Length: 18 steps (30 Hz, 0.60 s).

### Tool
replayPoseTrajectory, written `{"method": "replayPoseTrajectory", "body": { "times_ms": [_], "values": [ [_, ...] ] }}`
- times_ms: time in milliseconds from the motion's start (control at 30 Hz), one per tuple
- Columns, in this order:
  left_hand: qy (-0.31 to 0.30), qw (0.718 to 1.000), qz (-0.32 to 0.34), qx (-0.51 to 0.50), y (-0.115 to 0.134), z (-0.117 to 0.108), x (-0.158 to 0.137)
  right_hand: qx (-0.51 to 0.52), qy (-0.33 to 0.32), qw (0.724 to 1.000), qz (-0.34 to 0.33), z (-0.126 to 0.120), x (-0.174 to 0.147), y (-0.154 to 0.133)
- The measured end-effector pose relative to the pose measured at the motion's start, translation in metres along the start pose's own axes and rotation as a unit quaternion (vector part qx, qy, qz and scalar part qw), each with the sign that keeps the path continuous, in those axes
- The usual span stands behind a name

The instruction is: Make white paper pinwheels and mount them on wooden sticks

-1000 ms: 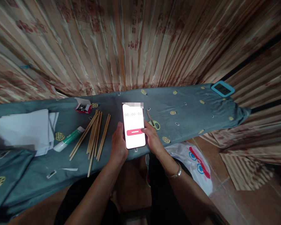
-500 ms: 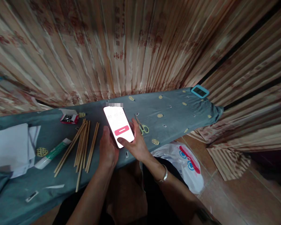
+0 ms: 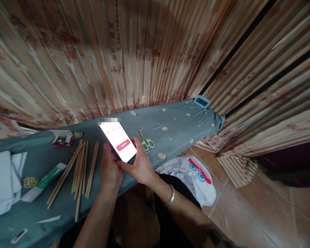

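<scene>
A phone point(image 3: 118, 143) with a bright white screen, timer digits and a red button is held between both hands above the table. My left hand point(image 3: 111, 168) supports its lower left edge, the thumb pointing up. My right hand point(image 3: 141, 165) grips its lower right side, with the thumb across the bottom edge. Just right of the phone lie green-handled scissors point(image 3: 146, 142) on the cloth. Several wooden sticks point(image 3: 80, 168) rest left of my left hand. A small red and white box point(image 3: 63, 138) with shiny metal bits inside stands open behind them.
A grey-blue patterned cloth point(image 3: 181, 119) covers the long table. White paper sheets point(image 3: 2, 179) and a green and white box point(image 3: 45, 182) lie at the left. A blue-framed digital clock point(image 3: 202, 101) stands at the far right end. A white plastic bag point(image 3: 181, 175) sits on the tiled floor.
The view has turned slightly right, so things appear further left. My right thumb has moved down from the phone's screen to its lower edge. The phone remains in both hands.
</scene>
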<state>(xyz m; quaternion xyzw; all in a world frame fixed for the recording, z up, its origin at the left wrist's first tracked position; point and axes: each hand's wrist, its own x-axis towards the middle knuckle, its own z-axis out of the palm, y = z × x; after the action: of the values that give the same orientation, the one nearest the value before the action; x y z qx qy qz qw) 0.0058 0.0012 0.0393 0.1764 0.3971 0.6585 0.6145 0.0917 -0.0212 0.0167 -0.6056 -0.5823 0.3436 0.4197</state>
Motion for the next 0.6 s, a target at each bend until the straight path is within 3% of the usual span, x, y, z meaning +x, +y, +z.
{"method": "replayPoseTrajectory", "body": {
  "times_ms": [133,333,600],
  "values": [
    [-0.001,1.000,-0.001,0.002,-0.004,0.000,0.000,-0.009,0.005,1.000,0.012,-0.001,-0.001,-0.005],
    [-0.050,0.999,0.007,-0.013,-0.010,-0.002,0.002,-0.019,0.026,0.998,0.048,-0.008,-0.001,-0.010],
    [-0.118,0.993,0.015,0.003,-0.019,-0.010,0.002,-0.032,0.060,0.997,0.042,-0.029,-0.007,-0.014]
  ]
}}
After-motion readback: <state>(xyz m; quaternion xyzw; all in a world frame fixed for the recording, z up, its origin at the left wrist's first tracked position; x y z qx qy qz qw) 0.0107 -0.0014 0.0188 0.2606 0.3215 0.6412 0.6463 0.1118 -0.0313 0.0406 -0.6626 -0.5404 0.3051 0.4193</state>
